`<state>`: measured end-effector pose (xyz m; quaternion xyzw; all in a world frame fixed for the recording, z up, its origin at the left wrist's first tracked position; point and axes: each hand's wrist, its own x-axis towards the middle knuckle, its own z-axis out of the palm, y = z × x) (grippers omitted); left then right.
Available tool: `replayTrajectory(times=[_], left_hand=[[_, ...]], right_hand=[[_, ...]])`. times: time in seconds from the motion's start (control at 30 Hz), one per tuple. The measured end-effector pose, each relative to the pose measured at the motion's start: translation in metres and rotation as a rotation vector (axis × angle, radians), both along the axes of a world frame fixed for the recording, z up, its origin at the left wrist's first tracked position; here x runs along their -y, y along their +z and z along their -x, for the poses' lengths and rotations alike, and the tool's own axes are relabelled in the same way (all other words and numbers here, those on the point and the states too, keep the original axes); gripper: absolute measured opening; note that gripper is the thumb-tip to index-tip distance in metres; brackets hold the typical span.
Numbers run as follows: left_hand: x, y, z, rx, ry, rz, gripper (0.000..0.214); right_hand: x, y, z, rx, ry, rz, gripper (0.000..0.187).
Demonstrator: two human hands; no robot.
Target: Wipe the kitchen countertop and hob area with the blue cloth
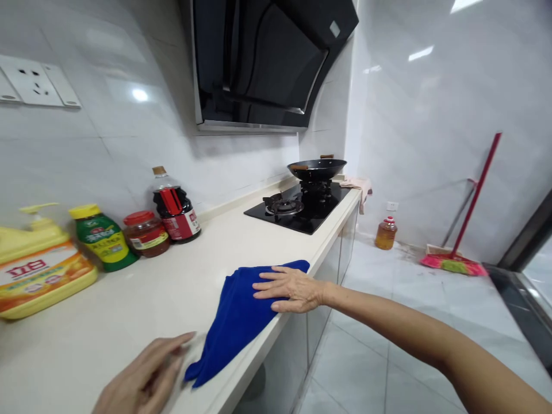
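Note:
A blue cloth [241,316] lies folded along the front edge of the pale countertop [168,299]. My right hand [293,290] rests flat on its far part, palm down with the fingers spread. Just left of the cloth's near corner is my left hand [144,376], slightly blurred, its fingers loosely bent and apart. Nothing shows between those fingers, and a small gap separates them from the cloth.
A yellow detergent jug [47,264], a green bottle [103,238], a red-lidded jar [146,234] and a dark sauce bottle [176,210] line the wall. Beyond are a gas stove [302,210], a wok [318,171] and a range hood [267,63]. An oil jug [385,234] and a broom [452,261] stand on the floor.

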<state>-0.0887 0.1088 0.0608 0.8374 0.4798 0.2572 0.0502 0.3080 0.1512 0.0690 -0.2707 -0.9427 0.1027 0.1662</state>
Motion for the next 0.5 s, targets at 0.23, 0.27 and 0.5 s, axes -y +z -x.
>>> replayTrajectory(times=[0.23, 0.27, 0.5], left_hand=[[0.023, 0.018, -0.020, -0.093, -0.155, 0.104, 0.035], [0.024, 0.018, -0.020, -0.087, -0.165, 0.118, 0.035], [0.015, 0.018, -0.009, 0.064, -0.050, 0.068, 0.042]], right_hand=[[0.016, -0.004, 0.016, -0.058, -0.111, -0.102, 0.047], [0.020, -0.005, 0.024, -0.076, -0.139, -0.132, 0.048], [0.038, -0.012, 0.075, 0.069, -0.247, -0.067, 0.059]])
